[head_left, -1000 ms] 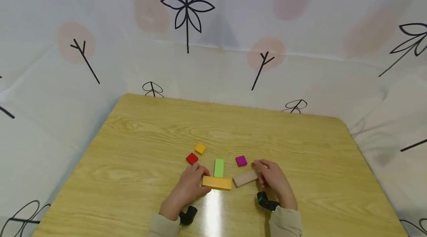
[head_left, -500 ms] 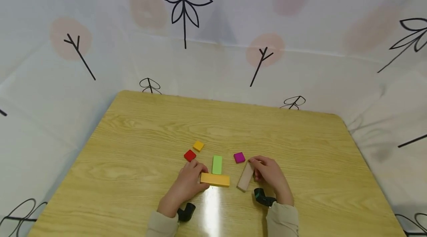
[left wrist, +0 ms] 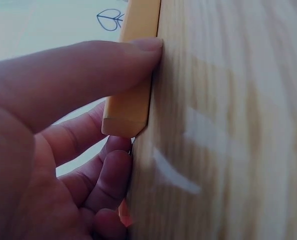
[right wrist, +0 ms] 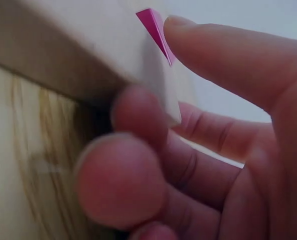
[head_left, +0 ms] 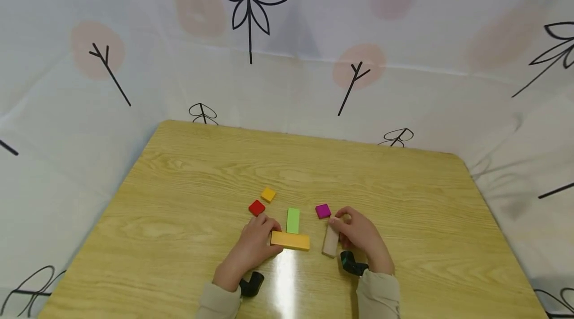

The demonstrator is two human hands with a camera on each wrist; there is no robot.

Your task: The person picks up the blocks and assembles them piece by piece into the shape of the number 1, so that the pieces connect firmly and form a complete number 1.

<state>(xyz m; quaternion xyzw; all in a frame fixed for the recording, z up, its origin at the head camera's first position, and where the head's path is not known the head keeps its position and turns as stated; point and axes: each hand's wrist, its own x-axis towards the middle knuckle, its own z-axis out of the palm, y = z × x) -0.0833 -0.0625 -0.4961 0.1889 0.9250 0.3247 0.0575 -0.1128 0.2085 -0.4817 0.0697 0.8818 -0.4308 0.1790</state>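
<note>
Between thumb and fingers, my left hand [head_left: 254, 240] grips the left end of a long yellow-orange block [head_left: 291, 240] lying crosswise. In the left wrist view the thumb lies across that block [left wrist: 131, 107], with the fingers on its other side. A light green block [head_left: 293, 221] points away from its far long side. To the right, my right hand [head_left: 358, 233] holds the far end of a plain wooden block [head_left: 332, 242], which runs lengthwise away from me. The right wrist view shows curled fingers around this wooden block [right wrist: 63, 40] and the thumb near its top.
Just beyond the wooden block lies a small magenta block [head_left: 323, 211]. A red block [head_left: 256, 208] sits close to the left fingertips, with a small yellow block [head_left: 268, 195] behind it. All rest on a wood-grain table [head_left: 188, 174] backed by a patterned cloth [head_left: 287, 89].
The right hand has swung the wooden block from a slanted crosswise position to pointing almost straight away from me. The left hand keeps its grip on the yellow-orange block in the same place.
</note>
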